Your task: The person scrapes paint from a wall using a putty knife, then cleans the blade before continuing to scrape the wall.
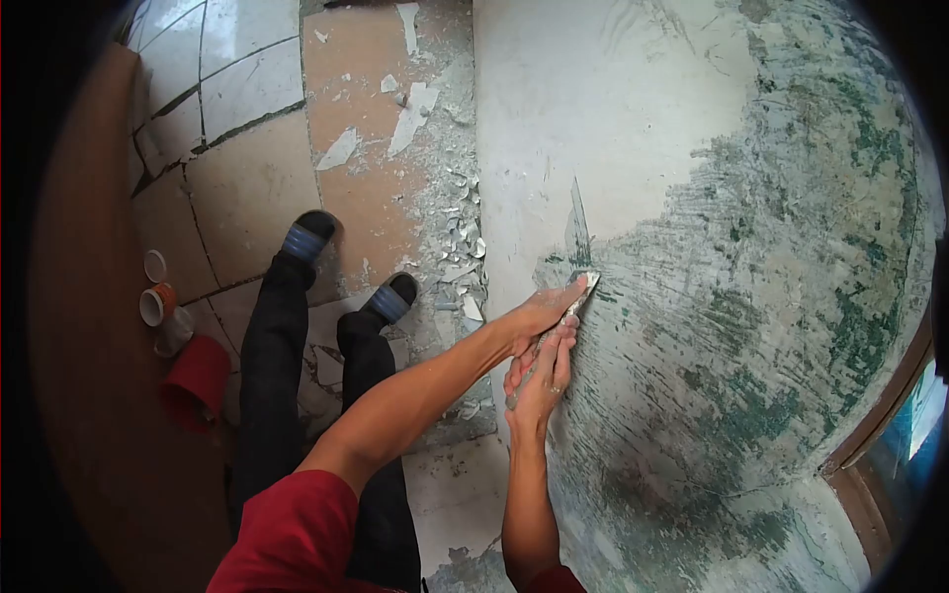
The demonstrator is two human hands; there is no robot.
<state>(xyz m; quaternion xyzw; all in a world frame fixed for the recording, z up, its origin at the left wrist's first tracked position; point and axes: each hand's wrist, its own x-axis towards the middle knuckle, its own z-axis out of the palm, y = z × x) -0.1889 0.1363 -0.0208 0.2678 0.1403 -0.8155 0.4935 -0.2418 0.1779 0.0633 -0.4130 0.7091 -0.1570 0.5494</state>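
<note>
Both my hands are wrapped around a scraper (pixel 591 281) that slants up and to the right against the wall (pixel 593 109). My left hand (pixel 551 308) is closed round its upper part, near the blade. Below it, my right hand (pixel 543 379) grips the handle, mostly hidden by the fingers. The blade's end rests at the border between white paint and a rough grey-green scraped area (pixel 732 336). Just above the tip, a narrow dark grey streak (pixel 578 222) cuts into the white paint.
Curled paint flakes (pixel 465 242) and dust lie along the wall's foot. My feet in striped slippers (pixel 308 237) stand on cracked tiles (pixel 252 163). At left are a red bucket (pixel 198 378) and small containers (pixel 155 304). A brown wooden frame (pixel 885 405) edges the wall at right.
</note>
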